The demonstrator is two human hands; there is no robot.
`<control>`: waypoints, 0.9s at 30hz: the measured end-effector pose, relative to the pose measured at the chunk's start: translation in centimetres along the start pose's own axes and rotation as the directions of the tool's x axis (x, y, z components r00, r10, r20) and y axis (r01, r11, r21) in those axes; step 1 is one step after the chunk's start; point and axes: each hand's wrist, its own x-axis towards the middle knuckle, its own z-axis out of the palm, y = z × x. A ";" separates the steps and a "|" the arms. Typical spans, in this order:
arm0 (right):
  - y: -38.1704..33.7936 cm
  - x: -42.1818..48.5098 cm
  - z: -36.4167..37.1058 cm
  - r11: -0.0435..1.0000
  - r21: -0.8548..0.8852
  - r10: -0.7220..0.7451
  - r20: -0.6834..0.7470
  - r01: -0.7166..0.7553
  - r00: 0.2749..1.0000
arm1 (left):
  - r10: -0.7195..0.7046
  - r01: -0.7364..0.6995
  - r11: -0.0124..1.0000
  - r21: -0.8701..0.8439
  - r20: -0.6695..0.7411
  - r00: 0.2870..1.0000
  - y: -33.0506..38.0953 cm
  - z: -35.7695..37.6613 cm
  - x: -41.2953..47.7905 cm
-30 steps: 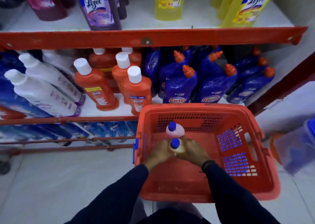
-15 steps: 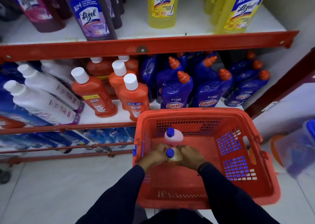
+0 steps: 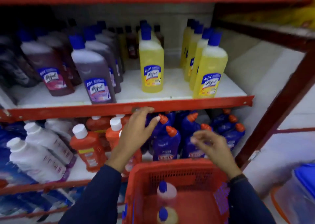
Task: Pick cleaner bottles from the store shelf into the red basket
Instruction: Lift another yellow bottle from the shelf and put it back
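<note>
On the upper shelf [image 3: 129, 94], above and beyond both hands: yellow cleaner bottle [image 3: 151, 65] stands upright, long axis vertical, blue cap up, label facing cam. It sits up and slightly right of left hand [image 3: 136, 135], up-left of right hand [image 3: 211, 147]. Left hand nearer by my read: its top fingers [image 3: 144, 110] touch or overlap the red shelf lip [image 3: 187, 103] just below that bottle; can't tell which. Purple bottle [image 3: 95, 73] at shelf front, up-left of left hand, also upright, cap up. More yellow bottles [image 3: 209, 70] at right end, above right hand.

Left fingers apart, empty. Right fingers loosely curled, blurred, holding nothing.

Red basket [image 3: 170, 165] below hands, near frame bottom, w/ two blue-capped bottles [image 3: 166, 191] inside, caps toward cam.

Likely next: reach up + fwd over the lip, side grasp on the bottle body.
</note>
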 end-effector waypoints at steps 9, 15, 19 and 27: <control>-2.9 13.8 -5.7 0.980 0.139 -0.081 -0.385 0.144 0.919 | 0.020 -0.009 0.836 0.549 -0.015 1.000 -6.1 1.1 4.6; -2.0 17.2 -6.3 0.980 0.186 -0.037 -0.148 0.064 0.988 | 0.022 0.010 0.798 0.602 -0.046 0.999 -6.5 1.7 4.6; -3.0 17.5 -6.4 0.968 0.228 -0.050 -0.227 0.103 0.973 | 0.014 0.014 0.792 0.610 -0.041 0.999 -6.7 1.8 4.7; -8.6 13.7 -2.9 0.970 0.082 -0.162 -0.490 0.230 0.857 | 0.013 0.017 0.775 0.631 -0.044 0.999 -6.7 1.9 4.6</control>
